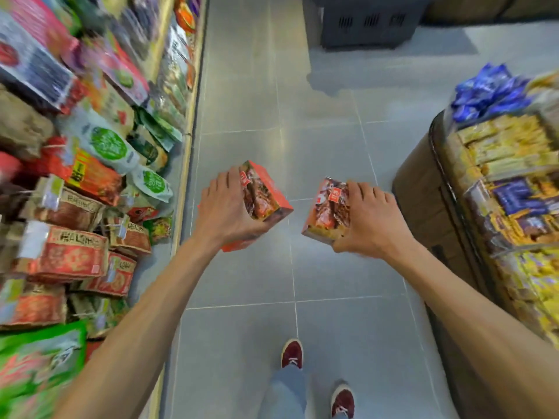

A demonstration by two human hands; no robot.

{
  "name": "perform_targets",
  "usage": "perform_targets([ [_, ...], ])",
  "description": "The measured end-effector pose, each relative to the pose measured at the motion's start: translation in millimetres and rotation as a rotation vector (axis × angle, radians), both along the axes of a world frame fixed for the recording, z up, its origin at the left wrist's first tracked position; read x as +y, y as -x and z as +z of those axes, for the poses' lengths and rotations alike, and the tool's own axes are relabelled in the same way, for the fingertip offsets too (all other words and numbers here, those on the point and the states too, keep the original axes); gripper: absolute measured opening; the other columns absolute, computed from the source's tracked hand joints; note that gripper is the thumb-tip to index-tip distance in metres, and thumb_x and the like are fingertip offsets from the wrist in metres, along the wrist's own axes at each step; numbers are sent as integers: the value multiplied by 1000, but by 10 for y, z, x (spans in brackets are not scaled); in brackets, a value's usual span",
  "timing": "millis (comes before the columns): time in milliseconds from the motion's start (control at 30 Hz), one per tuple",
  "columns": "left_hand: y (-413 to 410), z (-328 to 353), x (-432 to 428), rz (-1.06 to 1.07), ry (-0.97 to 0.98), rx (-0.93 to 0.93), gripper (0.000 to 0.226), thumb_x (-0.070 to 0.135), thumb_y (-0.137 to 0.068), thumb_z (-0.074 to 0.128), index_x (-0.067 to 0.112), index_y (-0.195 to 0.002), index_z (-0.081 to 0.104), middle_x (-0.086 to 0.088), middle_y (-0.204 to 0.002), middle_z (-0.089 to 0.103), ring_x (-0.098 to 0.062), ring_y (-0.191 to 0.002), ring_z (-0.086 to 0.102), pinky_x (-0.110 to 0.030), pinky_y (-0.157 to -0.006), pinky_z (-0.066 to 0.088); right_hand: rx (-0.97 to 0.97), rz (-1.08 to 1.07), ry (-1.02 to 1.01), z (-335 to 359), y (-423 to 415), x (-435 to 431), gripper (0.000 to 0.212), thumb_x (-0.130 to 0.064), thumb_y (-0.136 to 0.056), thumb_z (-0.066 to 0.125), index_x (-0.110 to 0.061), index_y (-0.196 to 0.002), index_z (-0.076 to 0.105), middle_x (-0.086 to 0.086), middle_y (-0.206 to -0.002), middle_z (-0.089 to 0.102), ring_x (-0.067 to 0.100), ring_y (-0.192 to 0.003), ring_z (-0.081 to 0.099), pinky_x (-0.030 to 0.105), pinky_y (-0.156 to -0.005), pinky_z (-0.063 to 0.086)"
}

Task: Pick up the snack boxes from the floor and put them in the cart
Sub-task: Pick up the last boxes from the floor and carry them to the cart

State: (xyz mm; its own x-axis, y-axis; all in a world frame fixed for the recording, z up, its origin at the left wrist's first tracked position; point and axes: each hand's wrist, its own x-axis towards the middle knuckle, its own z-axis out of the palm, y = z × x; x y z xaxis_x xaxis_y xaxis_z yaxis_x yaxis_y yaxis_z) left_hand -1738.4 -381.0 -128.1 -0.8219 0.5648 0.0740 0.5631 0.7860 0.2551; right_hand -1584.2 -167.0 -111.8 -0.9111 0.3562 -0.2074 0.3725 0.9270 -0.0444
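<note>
The left hand point(225, 207) grips one snack box point(267, 195) from above. Its fingers point(231, 178) are curled over the far edge and the thumb is tucked under the near side, so the orange-red box sits tilted in the grasp, with its printed face turned inward. The right hand point(373, 220) holds a second snack box point(328, 210) the same way: the fingers point(363, 189) are wrapped over the top and the thumb closes on the lower corner. The two boxes hang apart with a gap of bare tile between them, both lifted clear of the grey tiled floor point(332, 282) below the fingers.

Well beyond the fingers, at the far end of the aisle, stands a dark grey slotted bin point(363, 24) — whether it is the cart cannot be told. To the outside of the left fingers runs a shelf point(90, 176) packed with red, green and white snack bags, much of it blurred. To the outside of the right fingers stands a brown display stand point(423, 201) stacked with yellow and blue packets. Nearer than the hands, two maroon shoes point(292, 353) stand on the tiles — one ahead of the other.
</note>
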Motion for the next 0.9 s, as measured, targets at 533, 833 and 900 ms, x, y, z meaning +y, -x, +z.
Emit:
perform_targets([
  [533, 51, 1079, -1157, 296, -20, 71, 140, 107, -42, 33, 11, -144, 27, -11, -134, 46, -30, -123, 46, -48, -105, 40, 219, 321, -105, 909, 945, -656, 131, -72, -51, 72, -9, -152, 19, 9, -142, 40, 30, -126, 42, 42, -109, 33],
  [833, 173, 1192, -990, 512, 4, 100, 151, 109, -35, 23, 9, -147, 25, -14, -141, 42, -33, -129, 42, -48, -107, 38, 267, 548, -105, 1141, 1488, -451, 130, -75, -52, 72, -10, -152, 19, 9, -143, 40, 30, -128, 41, 42, -110, 32],
  [900, 145, 1196, -930, 570, 8, 113, 153, 110, -34, 20, 7, -147, 25, -14, -140, 43, -33, -128, 42, -49, -106, 39, 257, 613, -104, 1183, 1618, -400, 129, -72, -54, 73, -9, -152, 19, 9, -142, 40, 30, -128, 41, 42, -110, 32],
])
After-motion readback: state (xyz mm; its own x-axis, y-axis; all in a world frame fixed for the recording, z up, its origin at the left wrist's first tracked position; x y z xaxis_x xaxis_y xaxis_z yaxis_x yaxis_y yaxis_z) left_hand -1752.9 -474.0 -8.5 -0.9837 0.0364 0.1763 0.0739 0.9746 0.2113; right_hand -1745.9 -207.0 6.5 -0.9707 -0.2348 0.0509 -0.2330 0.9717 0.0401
